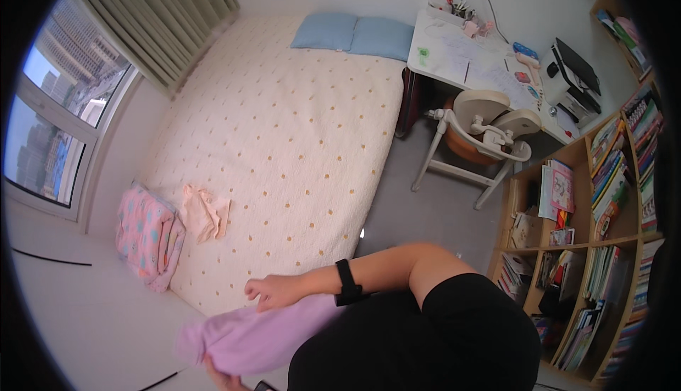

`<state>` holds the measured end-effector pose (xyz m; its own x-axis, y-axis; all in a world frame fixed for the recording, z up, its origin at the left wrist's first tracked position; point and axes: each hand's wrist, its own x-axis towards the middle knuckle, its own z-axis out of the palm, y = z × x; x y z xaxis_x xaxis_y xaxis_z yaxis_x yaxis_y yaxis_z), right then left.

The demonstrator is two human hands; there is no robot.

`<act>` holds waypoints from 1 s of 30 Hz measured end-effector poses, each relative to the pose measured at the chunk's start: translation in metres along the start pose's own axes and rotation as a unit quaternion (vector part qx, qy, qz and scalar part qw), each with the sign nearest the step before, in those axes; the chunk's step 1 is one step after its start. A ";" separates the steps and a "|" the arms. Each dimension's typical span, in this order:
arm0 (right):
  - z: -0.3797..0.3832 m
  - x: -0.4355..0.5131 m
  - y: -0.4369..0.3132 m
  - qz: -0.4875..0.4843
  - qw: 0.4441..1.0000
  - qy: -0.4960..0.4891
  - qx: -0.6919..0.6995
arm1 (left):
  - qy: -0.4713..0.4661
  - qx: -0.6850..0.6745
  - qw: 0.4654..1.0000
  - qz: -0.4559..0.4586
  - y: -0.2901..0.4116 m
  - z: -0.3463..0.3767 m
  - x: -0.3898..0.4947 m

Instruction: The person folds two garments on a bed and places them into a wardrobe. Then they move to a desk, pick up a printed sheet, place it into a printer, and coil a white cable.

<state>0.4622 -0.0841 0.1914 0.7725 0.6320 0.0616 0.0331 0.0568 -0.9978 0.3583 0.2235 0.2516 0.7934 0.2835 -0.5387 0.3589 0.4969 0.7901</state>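
Observation:
A lilac cloth (266,335), soft and folded, lies in front of my black shirt at the bottom of the view. My left hand (226,377) grips its left end from below, and that end is blurred. My right hand (276,291) is just above the cloth's upper edge, its fingers bent and apart, with nothing visible in them. Whether its thumb touches the cloth I cannot tell. On the bed (298,178), with its cream dotted cover, lies a crumpled peach garment (205,212). Beside it sits a folded pink patterned quilt (149,236) at the bed's corner.
Two blue pillows (354,34) rest at the bed's far end. A white desk (452,45) holds papers, stationery and a printer (572,82). Between desk and bookshelf (580,244) stands a child's chair (479,130). A window (69,103) and curtain (159,13) are on the left.

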 end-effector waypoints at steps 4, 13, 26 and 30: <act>-0.068 -0.023 0.046 0.099 0.982 0.130 -0.093 | 0.143 0.110 0.983 0.036 0.051 -0.088 0.046; -0.130 -0.199 0.076 0.233 0.831 0.494 0.106 | 0.098 0.410 0.907 0.005 -0.027 -0.104 0.243; -0.210 -0.366 -0.162 0.005 0.879 0.475 -0.051 | -0.912 -0.118 0.393 -0.021 -0.060 0.527 -0.140; -0.261 -0.458 -0.176 -0.008 0.850 0.520 -0.091 | -0.924 -0.123 0.357 -0.057 -0.105 0.598 -0.230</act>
<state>0.2678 -0.5855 0.3332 0.9105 -0.3967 0.1165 0.0741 -0.1207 -0.9899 0.4318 -0.3848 0.4675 -0.1691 -0.6625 0.7297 0.5674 0.5399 0.6217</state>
